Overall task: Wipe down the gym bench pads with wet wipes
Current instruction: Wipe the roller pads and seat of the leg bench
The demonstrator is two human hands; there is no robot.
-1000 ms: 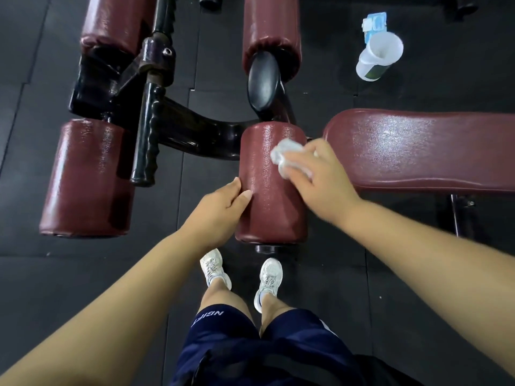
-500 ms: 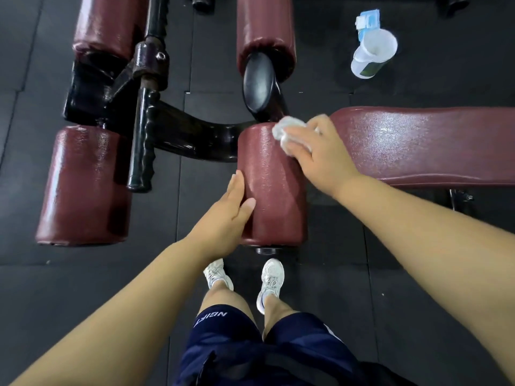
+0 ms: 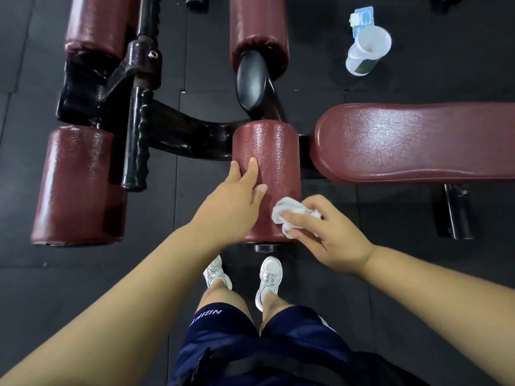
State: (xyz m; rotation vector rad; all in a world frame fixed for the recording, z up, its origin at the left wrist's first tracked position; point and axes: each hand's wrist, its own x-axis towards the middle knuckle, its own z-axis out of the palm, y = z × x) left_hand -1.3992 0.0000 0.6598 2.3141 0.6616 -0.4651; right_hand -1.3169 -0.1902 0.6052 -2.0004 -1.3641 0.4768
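A maroon roller pad (image 3: 271, 154) lies just in front of me, its surface shiny. My right hand (image 3: 331, 238) grips a crumpled white wet wipe (image 3: 287, 215) and presses it on the pad's near right end. My left hand (image 3: 234, 199) rests flat on the pad's left side, fingers spread, holding nothing. The long maroon bench seat pad (image 3: 418, 140) stretches to the right. Another roller pad (image 3: 78, 185) lies at the left, and two more (image 3: 257, 32) sit farther back.
The black steel bench frame (image 3: 178, 132) and a ribbed handle bar (image 3: 136, 140) join the rollers. A white tub (image 3: 367, 51) with a blue wipes pack (image 3: 362, 19) stands on the black rubber floor at the back right. My white shoes (image 3: 269, 277) stand below the pad.
My right hand has drawn the wipe from the far right end of the roller pad down to its near end. My left hand slid a little up the pad's left side.
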